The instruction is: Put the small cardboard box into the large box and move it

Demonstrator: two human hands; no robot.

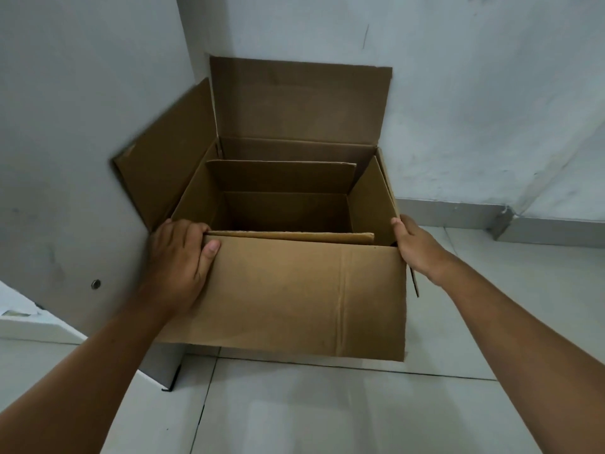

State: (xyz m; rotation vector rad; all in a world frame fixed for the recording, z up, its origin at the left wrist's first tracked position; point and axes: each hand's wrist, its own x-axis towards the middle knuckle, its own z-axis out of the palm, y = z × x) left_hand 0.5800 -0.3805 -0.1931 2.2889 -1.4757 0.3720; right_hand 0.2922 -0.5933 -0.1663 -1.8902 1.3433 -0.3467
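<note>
Gripping the large box (294, 290) at both near corners, two bare hands hold it in front of a grey wall (458, 93), above a pale tiled floor (327, 404). The left hand (178, 260) is clamped on the near-left corner, fingers curled over the rim and thumb pressed flat on the outer front face. The right hand (415, 245) is closed around the near-right corner, with the fingers out of sight behind the side wall. One small cardboard box (281, 194) sits inside the large one, open at the top, its flaps standing up within the larger walls. Two flaps of the large box show clearly: one rear flap (299, 103) upright against the wall and one left flap (167, 158) splayed outward. One small round fitting (96, 284) is set in the wall panel at left.
</note>
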